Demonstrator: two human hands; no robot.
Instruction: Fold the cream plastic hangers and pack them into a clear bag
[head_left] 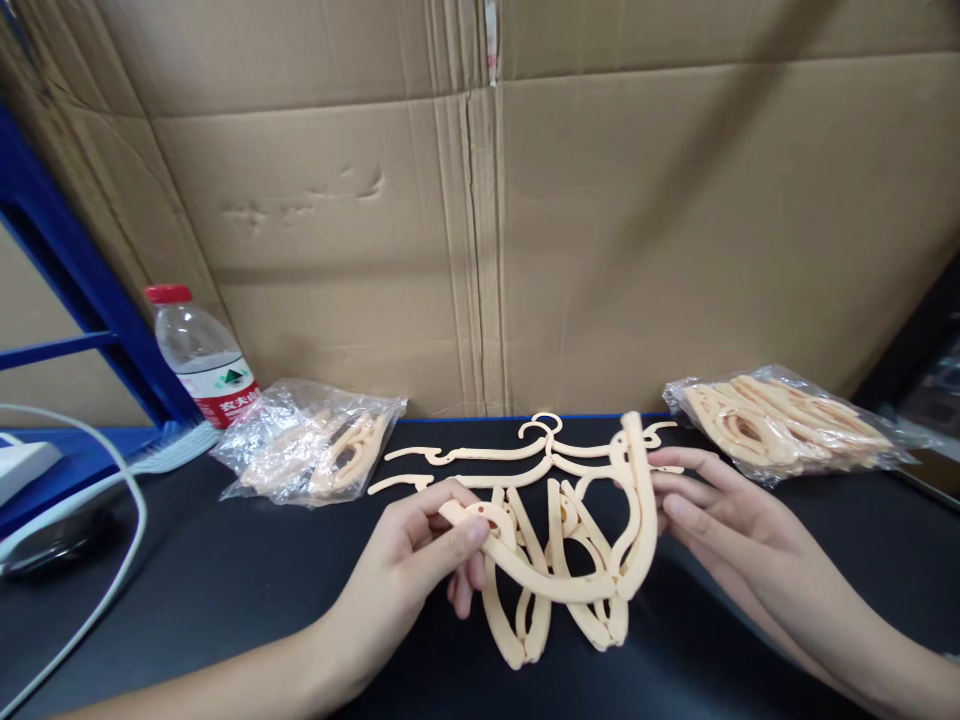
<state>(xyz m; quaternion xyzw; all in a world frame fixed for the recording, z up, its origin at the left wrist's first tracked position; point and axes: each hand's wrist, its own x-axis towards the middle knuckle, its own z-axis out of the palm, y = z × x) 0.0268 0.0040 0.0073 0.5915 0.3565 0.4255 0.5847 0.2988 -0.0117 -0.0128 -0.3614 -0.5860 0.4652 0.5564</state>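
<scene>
A cream plastic folding hanger [551,583] is held up partly unfolded, one arm out to the left and the other rising on the right. My left hand [427,560] pinches its left arm between thumb and fingers. At the raised right arm, my right hand [731,520] has its fingers against the edge, fingertips partly hidden behind it. Below and behind it on the black table [300,580] lie two folded hangers [516,640], partly covered by the held one. Farther back, two unfolded hangers [487,455] lie one in front of the other, hooks toward the cardboard.
Clear plastic bags of folded hangers lie at back left [345,455] and back right [787,420]. A red-capped water bottle [199,350] stands behind the left bag. A white cable [139,500] loops at far left near a blue frame [67,250]. Cardboard [337,230] walls the back.
</scene>
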